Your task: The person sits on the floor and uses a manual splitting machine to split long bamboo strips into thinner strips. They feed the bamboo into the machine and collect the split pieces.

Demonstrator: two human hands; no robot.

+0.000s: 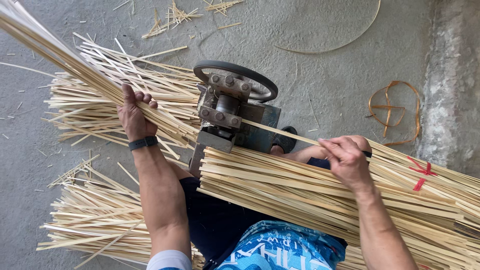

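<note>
Bamboo strips (pixel 280 187): right hand (pixel 347 160) pinches one strip, left hand (pixel 132 115) grips bundle, apparently at machine (pixel 230 112).

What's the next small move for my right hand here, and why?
Probably push the strip on into the machine. Your right hand pinches its near end, its far end already lies at the machine, and your left hand grips the strips on the other side.

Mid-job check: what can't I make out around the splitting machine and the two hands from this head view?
- Machine cutting slot: hidden by its bolted plates.
- Left hand palm-side grip: the strip bundle covers it, and the bundle's far end runs off the top-left edge.
- Right hand fingertips: curled out of sight on one strip.
</note>
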